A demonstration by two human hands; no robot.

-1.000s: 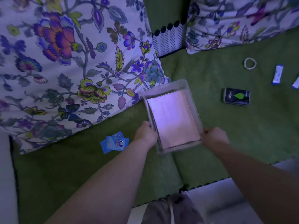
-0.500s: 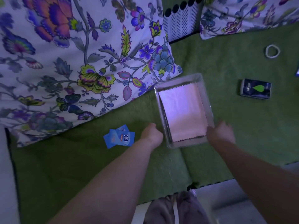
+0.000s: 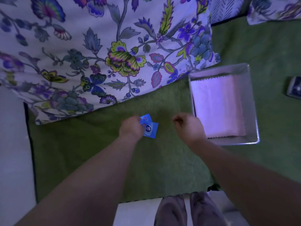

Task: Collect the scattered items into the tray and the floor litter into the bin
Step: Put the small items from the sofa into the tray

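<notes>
So the left hand [image 3: 131,128] is down on the blue sachets [image 3: 151,128], which lie overlapped flat on the green bed cover [image 3: 97,152] pretty much dead centre of the view. The hand covers their 9 o'clock edge and the fingers are tucked out of sight under the back of the hand, so honestly I can't tell if its grip has closed on them or is just resting on top. The right hand [image 3: 189,126] sits just off at 3 o'clock from the sachets, not touching them, fingers loosely curled, grip slack with nothing in it. Right beside that hand, further toward 3 o'clock, is the clear tray [image 3: 232,141], sitting flat on the cover with a pale pink liner [image 3: 218,108] across its bottom. Past the tray at the far 3 o'clock edge there's a dark packet [image 3: 294,88], half cut off. A big floral cushion [image 3: 81,54] fills everything from 9 to 12 o'clock, its corner near the tray's top rim. Grey trousers [image 3: 187,211] show at 6 o'clock, and pale floor [image 3: 14,144] at 9 o'clock.
</notes>
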